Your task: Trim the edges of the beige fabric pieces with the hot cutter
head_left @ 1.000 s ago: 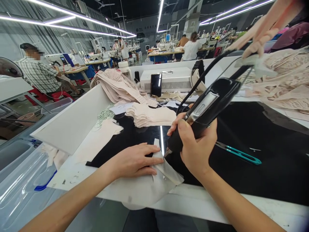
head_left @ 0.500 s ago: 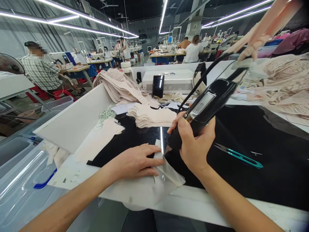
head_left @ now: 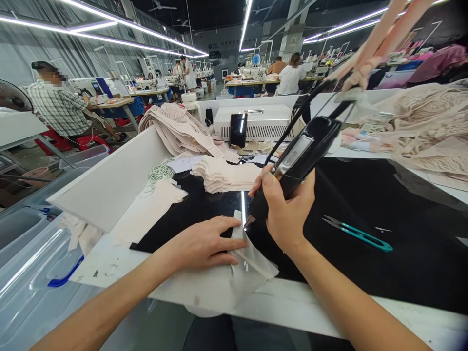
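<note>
Head view, black tool (head_left: pixel 310 146) in right hand (head_left: pixel 288 212)

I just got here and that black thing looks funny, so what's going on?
A person's right hand grips a black corded tool, its pointed tip down by some pale cloth. Their left hand lies on the cloth, fingers spread. Teal snips lie on the black mat to the right, and a pale cloth stack sits ahead.

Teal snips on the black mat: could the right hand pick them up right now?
Probably not without letting go first: the right hand is wrapped around the black tool. Otherwise the way looks free; the snips lie uncovered to its right.
</note>
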The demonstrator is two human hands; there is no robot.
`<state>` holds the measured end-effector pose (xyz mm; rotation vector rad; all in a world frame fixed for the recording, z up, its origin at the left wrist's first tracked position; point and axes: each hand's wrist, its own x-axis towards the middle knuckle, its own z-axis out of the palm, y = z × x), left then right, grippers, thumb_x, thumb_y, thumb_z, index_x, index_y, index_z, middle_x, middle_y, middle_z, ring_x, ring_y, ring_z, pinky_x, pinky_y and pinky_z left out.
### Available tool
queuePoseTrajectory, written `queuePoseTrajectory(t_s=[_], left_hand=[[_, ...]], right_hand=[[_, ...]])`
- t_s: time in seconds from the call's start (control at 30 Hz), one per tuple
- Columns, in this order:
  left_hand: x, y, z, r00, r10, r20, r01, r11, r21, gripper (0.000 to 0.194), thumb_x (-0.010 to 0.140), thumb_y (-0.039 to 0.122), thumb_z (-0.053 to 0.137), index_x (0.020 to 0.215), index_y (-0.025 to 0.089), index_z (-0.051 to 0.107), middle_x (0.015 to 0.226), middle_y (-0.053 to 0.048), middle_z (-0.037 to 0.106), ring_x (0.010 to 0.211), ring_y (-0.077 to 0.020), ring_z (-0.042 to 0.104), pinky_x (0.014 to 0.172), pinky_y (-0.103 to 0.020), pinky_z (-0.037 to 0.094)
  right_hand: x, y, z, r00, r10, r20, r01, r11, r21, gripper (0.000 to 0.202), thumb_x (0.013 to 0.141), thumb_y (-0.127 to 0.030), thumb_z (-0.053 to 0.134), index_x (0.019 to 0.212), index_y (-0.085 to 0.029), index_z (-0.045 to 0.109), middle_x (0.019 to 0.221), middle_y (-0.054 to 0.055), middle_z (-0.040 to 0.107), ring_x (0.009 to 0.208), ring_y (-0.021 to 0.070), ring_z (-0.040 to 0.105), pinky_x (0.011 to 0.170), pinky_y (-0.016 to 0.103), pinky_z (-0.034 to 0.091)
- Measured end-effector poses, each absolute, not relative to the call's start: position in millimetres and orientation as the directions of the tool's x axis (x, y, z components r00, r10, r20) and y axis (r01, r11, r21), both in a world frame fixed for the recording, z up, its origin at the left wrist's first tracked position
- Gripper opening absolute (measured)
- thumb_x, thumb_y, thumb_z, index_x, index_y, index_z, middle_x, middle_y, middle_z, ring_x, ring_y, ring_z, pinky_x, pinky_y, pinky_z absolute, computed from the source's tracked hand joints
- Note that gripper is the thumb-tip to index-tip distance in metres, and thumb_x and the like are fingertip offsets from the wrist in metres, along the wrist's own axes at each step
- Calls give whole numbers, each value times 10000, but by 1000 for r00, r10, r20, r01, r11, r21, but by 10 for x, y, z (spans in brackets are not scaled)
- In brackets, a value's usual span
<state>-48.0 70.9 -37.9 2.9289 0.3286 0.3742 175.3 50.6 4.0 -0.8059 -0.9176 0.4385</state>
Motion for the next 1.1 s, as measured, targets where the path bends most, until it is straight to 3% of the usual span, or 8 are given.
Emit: queuePoseTrajectory(t_s=[0.1, 0.27, 0.47, 0.57, 0.7, 0.8, 0.97, 1.1], left_hand=[[-501, 699, -329, 937, 300, 179, 249, -933, 258, 497, 1299, 556, 648, 1659, 265, 828, 1797, -223, 694, 1628, -414, 731, 1347, -529, 639], [-496, 639, -288, 880, 450, 150, 358, -838, 412, 448, 1341, 431, 569, 1693, 267, 793, 1760, -146, 746, 1619, -319, 748, 1364, -447, 633], [-226, 434, -355, 820, 492, 293, 366, -844, 393, 343, 1333, 358, 583, 1431, 210, 876, 1491, -131, 863, 1402, -268, 839, 1279, -412, 689], [-55, 374, -399, 841, 467, 275, 362, -861, 356, 246, 1303, 340, 667, 1355, 212, 871, 1423, -122, 862, 1367, -274, 834, 1269, -418, 682], [79, 389, -491, 848, 495, 192, 408, -839, 361, 106, 1232, 310, 806, 1191, 217, 834, 1375, -103, 837, 1289, -274, 829, 1164, -388, 685], [118, 428, -538, 844, 517, 145, 436, -817, 378, 142, 1202, 280, 838, 1095, 216, 771, 1326, -92, 827, 1241, -274, 817, 1106, -373, 663], [142, 462, -476, 831, 551, 79, 498, -799, 337, 156, 1203, 290, 806, 1078, 225, 738, 1092, -42, 819, 1083, -262, 815, 1031, -352, 644], [121, 504, -381, 803, 594, 51, 533, -753, 386, 85, 1178, 302, 776, 1130, 235, 796, 1106, -41, 857, 1071, -265, 830, 1014, -343, 646]], right_hand=[[1789, 508, 63, 530, 658, 534, 34, 613, -789, 415, 960, -484, 922, 1134, -357, 569, 939, -7, 723, 648, 224, 698, 675, 467, 694], [1987, 488, 102, 538, 617, 574, 165, 591, -790, 520, 965, -637, 950, 1196, -349, 583, 1074, 40, 738, 930, 307, 802, 939, 559, 742], [2393, 410, 143, 457, 654, 603, 305, 521, -797, 578, 961, -697, 932, 1269, -343, 595, 1229, 117, 818, 1095, 374, 835, 1036, 615, 727], [2603, 353, 100, 431, 701, 568, 406, 411, -816, 703, 933, -784, 907, 1388, -338, 609, 1353, 165, 836, 1235, 425, 831, 1122, 664, 695], [2964, 235, -108, 365, 801, 475, 492, 267, -829, 806, 885, -893, 894, 1407, -318, 679, 1358, 154, 870, 1208, 429, 861, 1109, 669, 722], [3427, 134, -413, 266, 849, 456, 660, 185, -728, 836, 873, -970, 855, 1352, -291, 766, 1320, 150, 885, 1186, 439, 866, 1092, 659, 734], [4398, -29, -1027, 126, 832, 540, 878, 160, -451, 1055, 901, -1168, 590, 1312, -257, 927, 1382, 237, 914, 1260, 533, 876, 1135, 747, 727], [4786, -138, -1313, 48, 854, 518, 920, 163, -355, 1039, 940, -1161, 527, 1213, -279, 1003, 1246, 223, 952, 1093, 495, 933, 972, 662, 793]])
